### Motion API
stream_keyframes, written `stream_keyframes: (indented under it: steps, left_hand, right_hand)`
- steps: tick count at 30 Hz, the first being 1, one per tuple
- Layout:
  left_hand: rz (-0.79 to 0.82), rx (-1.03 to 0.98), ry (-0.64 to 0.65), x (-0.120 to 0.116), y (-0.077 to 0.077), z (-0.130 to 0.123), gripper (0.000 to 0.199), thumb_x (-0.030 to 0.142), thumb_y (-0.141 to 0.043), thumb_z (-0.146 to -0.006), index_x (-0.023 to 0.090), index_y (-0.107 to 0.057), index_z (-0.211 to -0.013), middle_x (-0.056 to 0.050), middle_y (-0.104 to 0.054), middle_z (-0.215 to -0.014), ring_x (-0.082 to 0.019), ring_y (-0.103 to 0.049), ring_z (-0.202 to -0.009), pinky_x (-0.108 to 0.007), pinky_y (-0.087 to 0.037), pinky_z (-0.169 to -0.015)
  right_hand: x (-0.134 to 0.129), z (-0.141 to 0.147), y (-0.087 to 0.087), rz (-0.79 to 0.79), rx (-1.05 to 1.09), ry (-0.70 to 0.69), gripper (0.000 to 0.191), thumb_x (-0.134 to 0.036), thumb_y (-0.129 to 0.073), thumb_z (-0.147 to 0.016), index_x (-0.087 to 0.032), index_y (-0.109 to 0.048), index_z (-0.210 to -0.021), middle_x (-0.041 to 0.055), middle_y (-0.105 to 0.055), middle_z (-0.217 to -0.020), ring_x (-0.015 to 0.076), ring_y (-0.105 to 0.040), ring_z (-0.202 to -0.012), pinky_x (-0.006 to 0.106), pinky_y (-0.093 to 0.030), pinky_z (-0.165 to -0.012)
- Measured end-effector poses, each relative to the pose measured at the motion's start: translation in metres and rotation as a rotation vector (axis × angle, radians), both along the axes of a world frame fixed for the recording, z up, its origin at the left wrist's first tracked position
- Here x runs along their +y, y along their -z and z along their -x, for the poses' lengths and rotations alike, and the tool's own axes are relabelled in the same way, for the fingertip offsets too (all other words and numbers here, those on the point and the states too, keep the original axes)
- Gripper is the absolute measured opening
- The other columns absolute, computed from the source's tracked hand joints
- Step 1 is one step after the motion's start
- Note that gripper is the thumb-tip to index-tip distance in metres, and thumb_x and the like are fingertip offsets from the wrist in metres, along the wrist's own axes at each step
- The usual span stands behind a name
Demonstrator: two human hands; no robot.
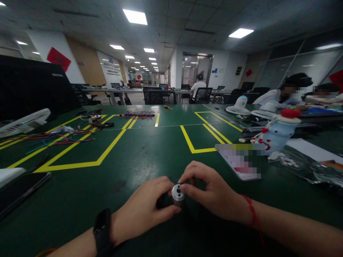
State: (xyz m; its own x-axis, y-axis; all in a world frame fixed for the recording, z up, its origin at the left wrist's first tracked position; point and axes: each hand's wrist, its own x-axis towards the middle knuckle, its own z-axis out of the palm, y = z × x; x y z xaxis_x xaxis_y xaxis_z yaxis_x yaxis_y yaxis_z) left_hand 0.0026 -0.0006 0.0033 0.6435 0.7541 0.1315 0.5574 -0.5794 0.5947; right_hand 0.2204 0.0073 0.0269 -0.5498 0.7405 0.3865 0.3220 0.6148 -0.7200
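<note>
Just in front of me on the green table stands a small silver metal cylinder (178,193), looking like a small motor, with dark holes in its round top face. The fingers and thumb of my left hand (144,201) are wrapped around its left side. Over its top edge, the thumb and index finger of my right hand (211,191) come together in a pinch. Whatever lies between those fingertips, if anything, is too small to make out. The cylinder's lower part is dark and partly hidden by my left hand.
Left on the green table (144,153) lie a phone (24,191), loose coloured wires (66,137) and a white fan (24,123). A wire bundle (137,114) and an orange screwdriver (168,107) are farther back. Right are a notebook (237,162), a blue bottle (278,132) and plastic bags (302,166).
</note>
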Motion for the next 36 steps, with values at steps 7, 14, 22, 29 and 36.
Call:
stream_keyframes:
  steps: [7,14,22,29,36]
  left_hand:
    - [-0.010,-0.002,-0.001,0.000,0.000,0.000,0.015,0.032,-0.066,-0.088,0.020,-0.059,-0.095,0.000,-0.059,-0.093,-0.018,-0.054,-0.084,-0.028,-0.039,-0.071]
    - [0.002,0.005,-0.006,0.000,-0.004,0.000,0.014,0.031,-0.066,-0.088,0.021,-0.058,-0.092,0.001,-0.058,-0.090,-0.017,-0.053,-0.079,-0.027,-0.036,-0.066]
    - [0.033,0.000,0.000,0.000,-0.005,-0.001,0.014,0.030,-0.067,-0.088,0.022,-0.059,-0.094,0.002,-0.058,-0.093,-0.017,-0.054,-0.082,-0.027,-0.037,-0.070]
    - [0.016,-0.004,0.002,0.000,-0.005,-0.001,0.013,0.030,-0.066,-0.088,0.021,-0.058,-0.094,0.001,-0.058,-0.092,-0.017,-0.054,-0.082,-0.027,-0.037,-0.069]
    - [-0.006,-0.002,-0.001,0.000,-0.001,0.000,0.014,0.031,-0.067,-0.087,0.021,-0.058,-0.093,0.001,-0.058,-0.090,-0.017,-0.054,-0.080,-0.027,-0.038,-0.069]
  right_hand:
    - [0.000,0.000,-0.006,0.081,-0.079,-0.058,0.011,-0.021,-0.065,-0.086,-0.019,-0.070,-0.096,0.0026,-0.060,-0.095,0.0130,-0.056,-0.079,0.027,-0.046,-0.072]
    - [0.037,-0.033,0.014,0.255,0.103,0.215,0.026,-0.036,-0.059,-0.090,-0.019,-0.063,-0.110,0.0003,-0.060,-0.080,0.0134,-0.056,-0.071,0.026,-0.046,-0.064]
    - [0.068,-0.055,0.036,0.295,0.013,0.312,0.026,-0.036,-0.058,-0.089,-0.015,-0.068,-0.100,0.0035,-0.068,-0.084,0.0141,-0.060,-0.071,0.029,-0.048,-0.065]
    - [0.056,-0.048,0.029,0.147,-0.128,0.230,0.017,-0.027,-0.059,-0.088,-0.016,-0.070,-0.096,0.0065,-0.066,-0.092,0.0178,-0.059,-0.080,0.034,-0.045,-0.073]
    - [0.012,-0.012,0.011,-0.132,-0.023,-0.047,0.022,-0.019,-0.064,-0.086,-0.015,-0.064,-0.108,0.0076,-0.059,-0.102,0.0166,-0.057,-0.089,0.029,-0.048,-0.076]
